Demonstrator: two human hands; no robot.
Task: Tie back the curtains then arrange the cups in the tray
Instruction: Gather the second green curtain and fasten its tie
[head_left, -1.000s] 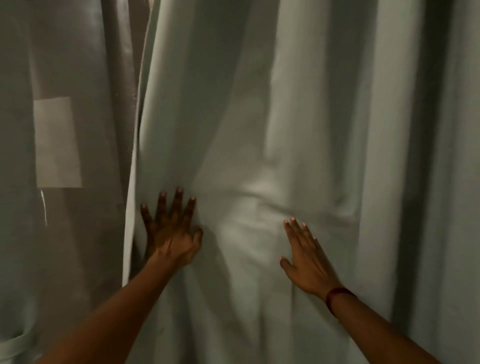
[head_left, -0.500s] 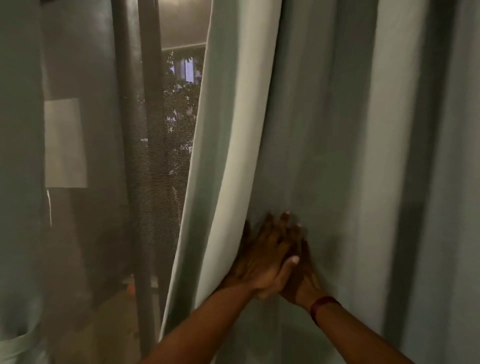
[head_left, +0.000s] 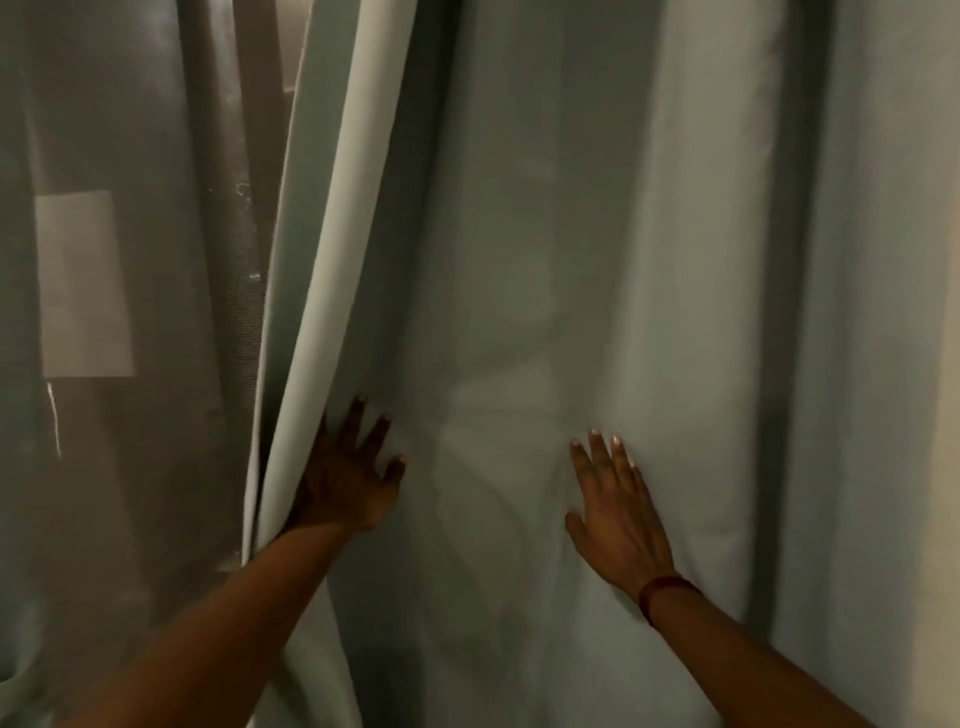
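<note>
At curtain's free edge, left hand (head_left: 348, 478) lying flat, fingers spread, partly tucked under folded hem (head_left: 332, 270), gripping nothing. Right hand (head_left: 618, 514) pressing open palm on curtain (head_left: 519, 208), fingers straight, grasping nothing, sitting well to right of left hand. Curtain hanging vertically, long axis running top to bottom, bulk lying rightward of both hands. Left hand sitting nearer edge, so gathering sweep likely running left to right. Sheer panel (head_left: 130, 493) showing beyond edge.
</note>
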